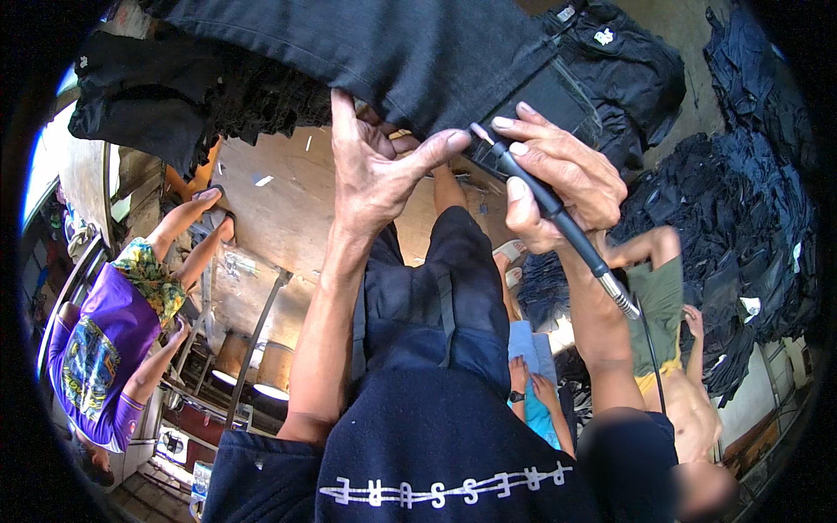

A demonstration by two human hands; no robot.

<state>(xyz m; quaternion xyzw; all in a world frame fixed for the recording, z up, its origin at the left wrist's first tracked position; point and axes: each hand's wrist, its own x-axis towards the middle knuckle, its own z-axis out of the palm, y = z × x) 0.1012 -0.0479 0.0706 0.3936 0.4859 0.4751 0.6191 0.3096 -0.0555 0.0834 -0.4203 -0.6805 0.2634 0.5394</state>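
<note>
**Status: tool at the garment's pocket edge**

I read the left hand [377, 170] as spread wide, palm on the dark garment [410, 52], thumb stretched right to pin the cloth just beside the tool tip. The garment hangs across the top of the view, and its pocket panel [545, 96] lies directly under both hands.

The right hand [558, 179] is closed around a pen-like rotary tool [545, 200], held as one holds a pencil. Its tip touches the cloth at the pocket's left edge. A flexible shaft [623, 301] runs from the tool's rear down and to the right.

Progress, as I judge it: the work is under way at a single spot. I cannot make out finished marks on the pocket, because the cloth is too dark. Most of the panel appears untouched.

A heap of dark garments [741, 227] lies at the right. Three other people sit below, their hands well apart from this work.
</note>
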